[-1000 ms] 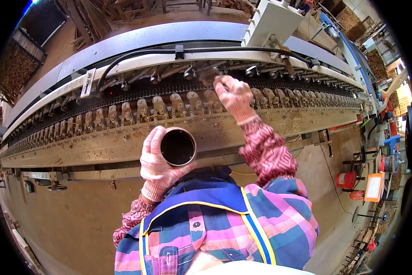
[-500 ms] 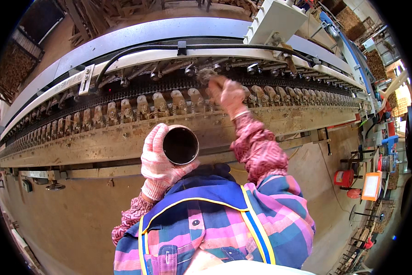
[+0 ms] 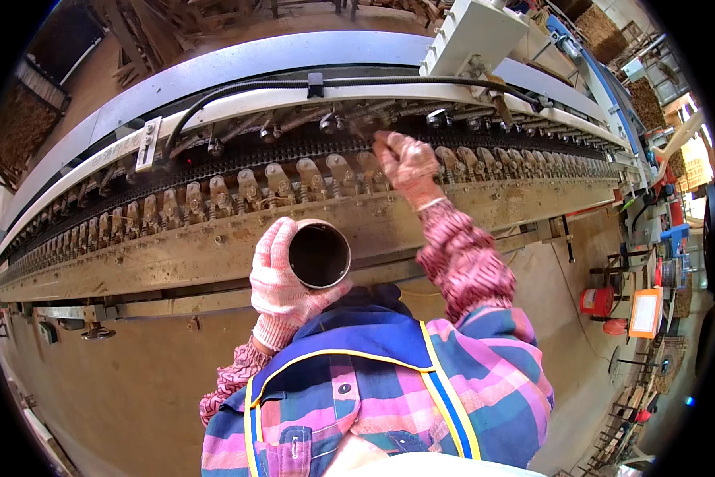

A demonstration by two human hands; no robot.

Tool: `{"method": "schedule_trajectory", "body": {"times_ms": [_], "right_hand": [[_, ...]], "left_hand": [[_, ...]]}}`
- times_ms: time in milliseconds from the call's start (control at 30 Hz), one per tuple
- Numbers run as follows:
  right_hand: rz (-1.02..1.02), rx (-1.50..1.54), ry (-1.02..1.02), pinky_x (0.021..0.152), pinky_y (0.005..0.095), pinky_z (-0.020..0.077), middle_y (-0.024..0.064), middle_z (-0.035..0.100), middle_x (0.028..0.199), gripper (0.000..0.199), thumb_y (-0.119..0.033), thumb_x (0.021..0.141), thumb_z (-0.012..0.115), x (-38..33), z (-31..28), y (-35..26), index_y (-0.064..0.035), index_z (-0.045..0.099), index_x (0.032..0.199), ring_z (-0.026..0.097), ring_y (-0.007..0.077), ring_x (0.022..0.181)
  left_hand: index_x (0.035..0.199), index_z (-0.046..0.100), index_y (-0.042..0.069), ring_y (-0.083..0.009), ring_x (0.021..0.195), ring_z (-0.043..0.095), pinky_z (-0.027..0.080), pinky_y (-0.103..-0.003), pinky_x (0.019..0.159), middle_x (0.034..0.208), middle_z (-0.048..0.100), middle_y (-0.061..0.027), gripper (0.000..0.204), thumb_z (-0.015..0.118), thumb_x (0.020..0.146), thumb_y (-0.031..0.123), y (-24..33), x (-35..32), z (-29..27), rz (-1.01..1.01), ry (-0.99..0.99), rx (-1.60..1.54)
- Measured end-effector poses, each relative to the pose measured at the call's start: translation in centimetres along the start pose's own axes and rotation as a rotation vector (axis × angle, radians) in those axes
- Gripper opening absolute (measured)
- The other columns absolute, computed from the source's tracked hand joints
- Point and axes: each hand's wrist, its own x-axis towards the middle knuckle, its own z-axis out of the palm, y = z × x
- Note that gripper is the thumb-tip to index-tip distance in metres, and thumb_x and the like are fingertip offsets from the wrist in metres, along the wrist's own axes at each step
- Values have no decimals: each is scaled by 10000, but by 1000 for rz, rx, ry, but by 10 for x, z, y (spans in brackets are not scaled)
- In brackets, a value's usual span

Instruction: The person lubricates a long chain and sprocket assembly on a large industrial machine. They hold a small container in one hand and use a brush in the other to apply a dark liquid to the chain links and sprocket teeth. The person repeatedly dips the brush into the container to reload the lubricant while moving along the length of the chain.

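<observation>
Holding a dark cup at the middle of the frame, the left hand has its fingers wrapped around it. The right hand pinches a thin stick at the chain of the machine above.

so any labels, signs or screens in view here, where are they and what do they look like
white label plate: bolted on the machine's upper rail, left of centre; narrow upright rectangle, print too small to tell.
orange-framed board: standing on the floor at far right; upright rectangle with a white face.
no screens show.

Open can lies before the machine rail.
</observation>
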Motion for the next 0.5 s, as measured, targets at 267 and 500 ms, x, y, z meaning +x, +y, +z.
{"method": "schedule_trajectory", "body": {"times_ms": [267, 500], "right_hand": [[128, 149, 139, 696, 358, 626, 133, 784, 920, 185, -275, 926, 726, 0, -12, -14, -122, 781, 1014, 748, 215, 718], [86, 182, 105, 640, 349, 600, 129, 769, 837, 245, -283, 942, 694, -6, -8, -15, -52, 767, 976, 735, 239, 672]], "left_hand": [[1477, 421, 77, -401, 1279, 559, 502, -477, 1079, 1412, 523, -204, 1200, 1011, 490, 420, -4, -6, 2, 9, 10, -19], [1482, 423, 68, -397, 1294, 551, 483, -471, 1101, 1423, 518, -205, 1201, 1012, 499, 427, 0, -3, 0, -40, -21, 0]]}}
